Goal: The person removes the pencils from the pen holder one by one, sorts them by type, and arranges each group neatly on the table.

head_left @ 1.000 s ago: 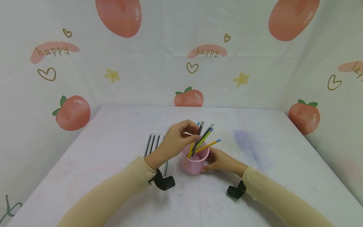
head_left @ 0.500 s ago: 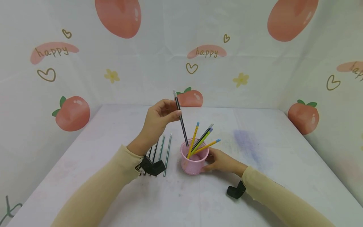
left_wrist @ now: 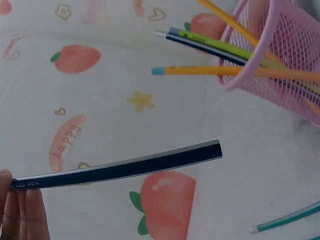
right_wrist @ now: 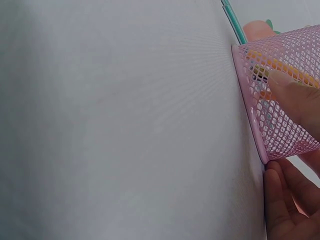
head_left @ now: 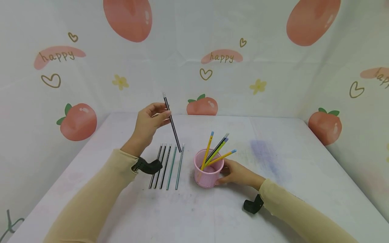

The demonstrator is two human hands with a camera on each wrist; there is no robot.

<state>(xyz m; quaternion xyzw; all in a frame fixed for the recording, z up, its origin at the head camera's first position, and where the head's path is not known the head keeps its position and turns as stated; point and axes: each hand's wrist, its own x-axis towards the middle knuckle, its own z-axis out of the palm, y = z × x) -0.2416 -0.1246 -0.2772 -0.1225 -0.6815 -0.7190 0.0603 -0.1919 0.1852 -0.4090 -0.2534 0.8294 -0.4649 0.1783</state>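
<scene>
Looks like step in hand is shifting dark pencil (head_left: pixel 172 126) between cup and row. Left grip (head_left: pixel 146 123) pinching it mid-air, tilted; lower end overlaps far end of row of pencils (head_left: pixel 165 167) in head view, height hard to tell. Right grip (head_left: pixel 238 172) curled round pink mesh cup (head_left: pixel 206 181), four pencils (head_left: pixel 209 145) leaning inside. Next move prob calls for levelling pencil without nudging row. Row-to-cup gap kinda narrow; more open surface (head_left: pixel 209 216) left and front, edges well apart from row.
</scene>
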